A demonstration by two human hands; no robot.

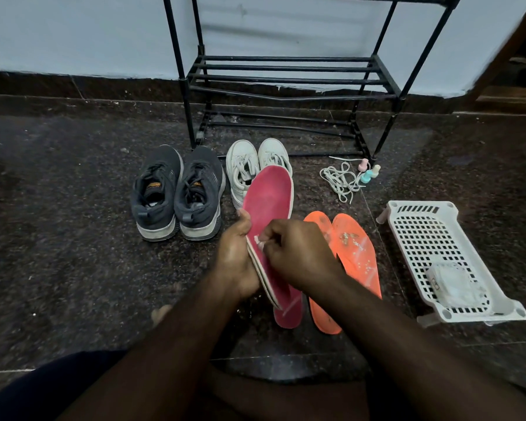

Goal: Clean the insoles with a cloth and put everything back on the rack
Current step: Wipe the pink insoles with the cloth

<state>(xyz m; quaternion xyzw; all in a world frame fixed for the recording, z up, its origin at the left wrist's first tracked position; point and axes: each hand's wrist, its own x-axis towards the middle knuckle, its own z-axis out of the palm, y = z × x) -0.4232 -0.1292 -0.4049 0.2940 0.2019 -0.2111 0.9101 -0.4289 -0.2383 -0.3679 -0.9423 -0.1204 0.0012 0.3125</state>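
I sat on the dark speckled floor and held a pink insole tilted up in front of me. My left hand gripped its left edge, thumb on the face and fingers curled behind; a second insole seemed to be stacked behind it, its pale edge showing under my palm. My right hand was curled over the pink face, fingertips pinching a small pale scrap against it; I could not tell whether that was the cloth.

Another pink insole lay flat on the floor at about five o'clock from my left hand, partly under the raised one. Just beside it at three o'clock lay two orange insoles, side by side and speckled with pale marks.

At ten o'clock from my hands stood a pair of dark grey trainers, and at twelve a pair of white shoes, partly hidden by the raised insole. Beyond them the black rack stood against the wall. At one o'clock lay loose white laces next to small pastel bottles. At three o'clock sat a white perforated basket holding a clear wrapped packet.
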